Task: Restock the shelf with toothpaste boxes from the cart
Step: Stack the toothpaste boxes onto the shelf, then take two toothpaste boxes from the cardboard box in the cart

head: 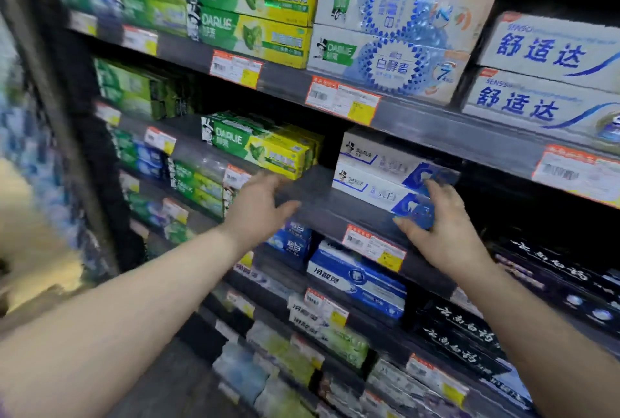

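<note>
Two toothpaste boxes [367, 184] stacked on dark shelf [315, 194]; right hand [443, 229] touching, left hand [260, 204] hovering, both grips released.

The bare left forearm [134, 290] stretches from the 8 o'clock corner toward 2 o'clock. It ends in the left hand [258, 203], back to the camera, with the left fingers [268, 183] loosely extended toward 1 o'clock and the left thumb [288, 206] splayed toward 3 o'clock. The bare right forearm [536, 323] reaches from 4 o'clock toward 11 o'clock; the right hand [443, 226] has the right fingers [436, 188] nearly straight toward 12 o'clock and the right thumb [407, 223] out toward 9 o'clock, well apart from the left hand.
</note>
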`<action>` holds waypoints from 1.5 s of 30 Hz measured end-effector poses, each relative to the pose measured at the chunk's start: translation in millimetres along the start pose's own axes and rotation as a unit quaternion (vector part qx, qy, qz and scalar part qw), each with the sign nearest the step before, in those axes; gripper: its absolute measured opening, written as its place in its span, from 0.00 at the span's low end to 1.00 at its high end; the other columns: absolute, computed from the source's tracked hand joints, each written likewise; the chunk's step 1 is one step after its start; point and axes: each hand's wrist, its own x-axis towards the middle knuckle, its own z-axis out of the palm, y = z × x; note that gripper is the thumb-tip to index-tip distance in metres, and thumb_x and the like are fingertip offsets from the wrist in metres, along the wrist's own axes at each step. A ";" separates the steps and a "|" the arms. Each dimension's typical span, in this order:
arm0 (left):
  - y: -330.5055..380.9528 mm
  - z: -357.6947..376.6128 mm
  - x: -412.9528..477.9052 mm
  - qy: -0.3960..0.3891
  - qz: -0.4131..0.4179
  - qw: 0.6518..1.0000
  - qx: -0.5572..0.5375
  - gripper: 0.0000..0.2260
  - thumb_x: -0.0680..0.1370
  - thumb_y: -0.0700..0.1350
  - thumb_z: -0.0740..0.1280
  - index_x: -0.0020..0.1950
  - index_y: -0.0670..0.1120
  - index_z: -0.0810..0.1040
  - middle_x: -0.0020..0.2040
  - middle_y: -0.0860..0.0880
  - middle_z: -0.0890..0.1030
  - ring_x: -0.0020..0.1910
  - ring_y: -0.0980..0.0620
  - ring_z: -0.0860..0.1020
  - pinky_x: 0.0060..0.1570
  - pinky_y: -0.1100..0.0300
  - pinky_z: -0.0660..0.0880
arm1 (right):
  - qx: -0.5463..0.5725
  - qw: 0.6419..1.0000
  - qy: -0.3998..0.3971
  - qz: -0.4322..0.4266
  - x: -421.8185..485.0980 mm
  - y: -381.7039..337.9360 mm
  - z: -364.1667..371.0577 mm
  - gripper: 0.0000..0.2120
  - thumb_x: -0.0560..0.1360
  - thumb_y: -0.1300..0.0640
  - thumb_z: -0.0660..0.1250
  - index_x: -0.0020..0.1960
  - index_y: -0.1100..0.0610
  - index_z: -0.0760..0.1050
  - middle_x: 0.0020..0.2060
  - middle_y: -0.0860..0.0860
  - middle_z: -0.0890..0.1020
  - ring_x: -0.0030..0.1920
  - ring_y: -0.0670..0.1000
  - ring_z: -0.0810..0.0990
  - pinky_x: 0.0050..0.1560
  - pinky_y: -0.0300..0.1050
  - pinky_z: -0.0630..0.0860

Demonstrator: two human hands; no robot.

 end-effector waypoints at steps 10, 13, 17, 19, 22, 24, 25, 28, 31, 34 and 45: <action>-94.1 -65.7 -88.9 -0.063 -0.182 0.968 0.159 0.24 0.72 0.56 0.67 0.65 0.47 0.72 0.61 0.45 0.72 0.60 0.43 0.74 0.58 0.50 0.73 | 0.010 0.979 -0.142 -0.144 -14.6 -99.2 74.1 0.31 0.73 0.47 0.66 0.72 0.54 0.60 0.71 0.53 0.65 0.72 0.55 0.60 0.71 0.54 0.59; -131.6 -89.6 -104.3 -0.076 -0.212 0.957 0.183 0.21 0.73 0.58 0.65 0.61 0.47 0.73 0.55 0.47 0.72 0.58 0.44 0.74 0.55 0.49 0.74 | 0.005 0.971 -0.167 -0.172 -16.7 -140.0 99.8 0.30 0.73 0.46 0.66 0.71 0.54 0.63 0.70 0.52 0.68 0.70 0.54 0.64 0.69 0.54 0.62; -190.3 -129.6 -116.8 -0.082 -0.235 0.954 0.170 0.20 0.74 0.58 0.65 0.61 0.49 0.73 0.59 0.48 0.73 0.59 0.47 0.73 0.58 0.50 0.73 | -0.009 0.957 -0.213 -0.196 -14.4 -201.8 146.8 0.30 0.74 0.45 0.65 0.72 0.52 0.61 0.70 0.50 0.66 0.70 0.52 0.64 0.69 0.52 0.62; -227.3 -155.5 -125.0 -0.089 -0.257 0.950 0.156 0.18 0.74 0.58 0.65 0.59 0.50 0.75 0.59 0.49 0.75 0.56 0.48 0.75 0.56 0.51 0.74 | -0.014 0.951 -0.246 -0.188 -13.7 -239.2 175.3 0.30 0.74 0.44 0.64 0.72 0.51 0.61 0.71 0.50 0.66 0.69 0.52 0.65 0.69 0.48 0.63; -288.0 -198.6 -140.9 -0.096 -0.292 0.938 0.161 0.20 0.74 0.58 0.65 0.61 0.50 0.74 0.60 0.49 0.74 0.58 0.47 0.75 0.56 0.53 0.74 | -0.007 0.939 -0.292 -0.183 -14.5 -300.4 223.2 0.29 0.74 0.46 0.64 0.72 0.51 0.60 0.71 0.50 0.66 0.68 0.51 0.68 0.66 0.46 0.66; -326.6 -228.2 -151.9 -0.096 -0.311 0.930 0.170 0.21 0.74 0.58 0.65 0.62 0.49 0.73 0.62 0.48 0.74 0.59 0.47 0.74 0.57 0.54 0.74 | -0.005 0.931 -0.310 -0.192 -16.6 -342.5 256.7 0.29 0.74 0.46 0.65 0.72 0.50 0.60 0.70 0.50 0.67 0.68 0.51 0.68 0.65 0.45 0.68; -344.4 -243.1 -157.1 -0.096 -0.320 0.926 0.174 0.21 0.74 0.58 0.65 0.63 0.49 0.73 0.63 0.48 0.74 0.60 0.47 0.74 0.58 0.53 0.73 | -0.007 0.927 -0.317 -0.200 -17.8 -363.4 273.4 0.29 0.74 0.45 0.64 0.72 0.50 0.60 0.70 0.49 0.67 0.68 0.51 0.69 0.64 0.45 0.68; -391.5 -284.6 -171.4 -0.097 -0.346 0.914 0.191 0.23 0.74 0.59 0.64 0.65 0.50 0.71 0.64 0.48 0.73 0.62 0.47 0.73 0.58 0.53 0.73 | -0.014 0.907 -0.347 -0.239 -22.7 -424.0 315.7 0.30 0.74 0.45 0.64 0.73 0.50 0.58 0.70 0.49 0.66 0.69 0.49 0.67 0.63 0.43 0.67; -431.4 -315.5 -183.6 -0.088 -0.366 0.908 0.187 0.23 0.74 0.58 0.64 0.66 0.50 0.70 0.66 0.50 0.71 0.64 0.49 0.72 0.59 0.56 0.72 | -0.030 0.884 -0.373 -0.279 -27.2 -475.7 352.4 0.30 0.75 0.44 0.63 0.73 0.49 0.58 0.71 0.48 0.65 0.71 0.50 0.64 0.67 0.47 0.66; -466.7 -336.3 -194.3 -0.074 -0.391 0.901 0.174 0.23 0.74 0.58 0.64 0.67 0.49 0.70 0.65 0.50 0.71 0.63 0.50 0.72 0.58 0.56 0.72 | -0.055 0.863 -0.392 -0.313 -25.3 -516.5 389.0 0.31 0.74 0.43 0.63 0.73 0.49 0.58 0.72 0.47 0.64 0.71 0.50 0.63 0.69 0.53 0.64; -623.2 -431.7 -182.8 -0.034 -0.518 0.834 0.188 0.22 0.75 0.58 0.62 0.66 0.53 0.69 0.65 0.52 0.71 0.63 0.50 0.72 0.58 0.56 0.72 | -0.041 0.804 -0.448 -0.390 35.7 -680.7 552.7 0.29 0.73 0.46 0.64 0.72 0.47 0.59 0.70 0.46 0.66 0.69 0.49 0.66 0.68 0.50 0.64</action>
